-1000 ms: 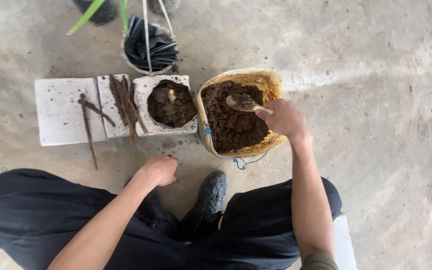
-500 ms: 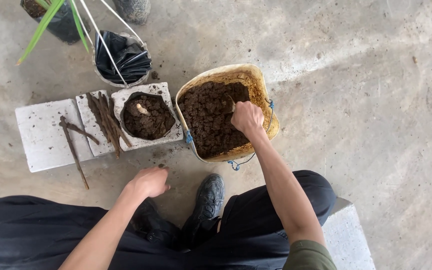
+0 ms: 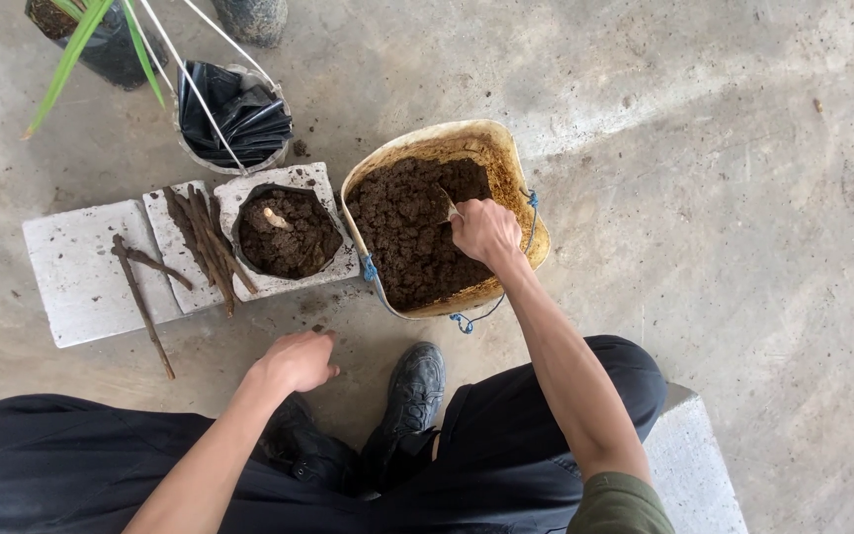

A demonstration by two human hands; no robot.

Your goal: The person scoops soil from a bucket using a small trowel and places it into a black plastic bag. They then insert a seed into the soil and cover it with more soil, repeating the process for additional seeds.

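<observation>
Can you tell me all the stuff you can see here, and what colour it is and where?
tub of soil: one, yellow-tan with dark brown soil, centre
scoop: one, pale, its end dug into the tub's soil
small bag pot: one, black, filled with soil, on the slabs left of the tub
stub: one, pale, poking out of the small pot's soil
slabs: about three, white, in a row on the left
sticks: a bundle plus a few loose, brown, on the slabs
black bags: a bunch, in a round holder, top left
plant: one, green leaves, top left corner
floor: grey concrete
shoes: two, black, bottom centre
right hand: holding the scoop
left hand: loosely curled, over the floor
</observation>
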